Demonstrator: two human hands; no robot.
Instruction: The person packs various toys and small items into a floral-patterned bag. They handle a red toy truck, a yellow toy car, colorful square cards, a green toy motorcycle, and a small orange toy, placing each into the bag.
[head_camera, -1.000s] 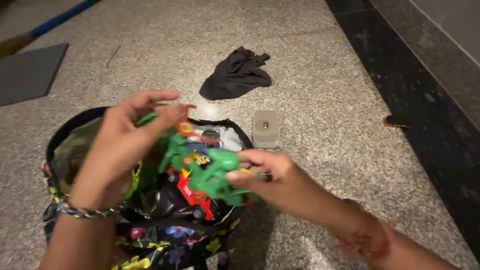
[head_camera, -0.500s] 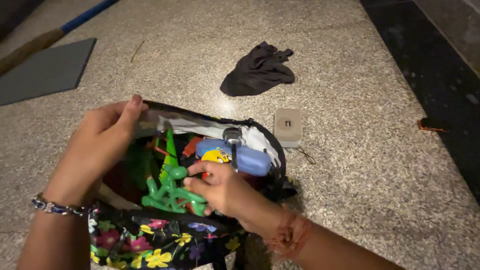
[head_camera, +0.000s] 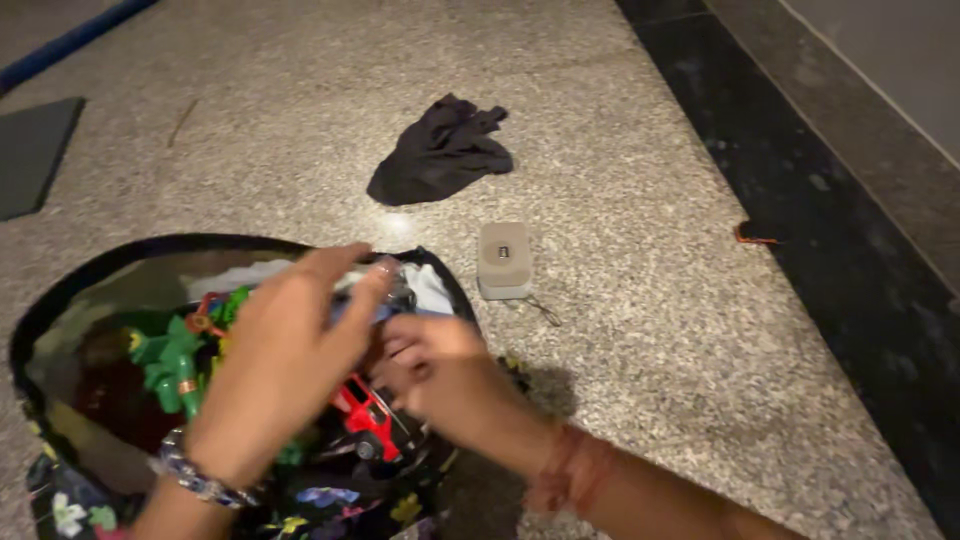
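Best done slowly here: keep the mouth of the floral bag (head_camera: 60, 500) spread wide, press the toys down flat instead of stacking them, and mind the red toy car (head_camera: 372, 425) just below the right hand (head_camera: 440, 375), near the bag's rim, where it could tip out. Worth settling the green plastic toy (head_camera: 170, 365), well to the left of both hands and deeper inside, before anything else goes on top.

Left hand (head_camera: 285, 360) arched over the bag's opening, palm down, fingers stretched toward the far rim, beaded bracelet at the wrist. Grip there: cannot tell whether clenched on anything, the palm side hidden. Right hand touching the left from the right side, fingers curled among the toys; whether grasping one, unclear through blur.

Beyond the grip, on the speckled floor (head_camera: 650, 330): a small beige box (head_camera: 503, 258), farther off a crumpled dark cloth (head_camera: 440, 150).
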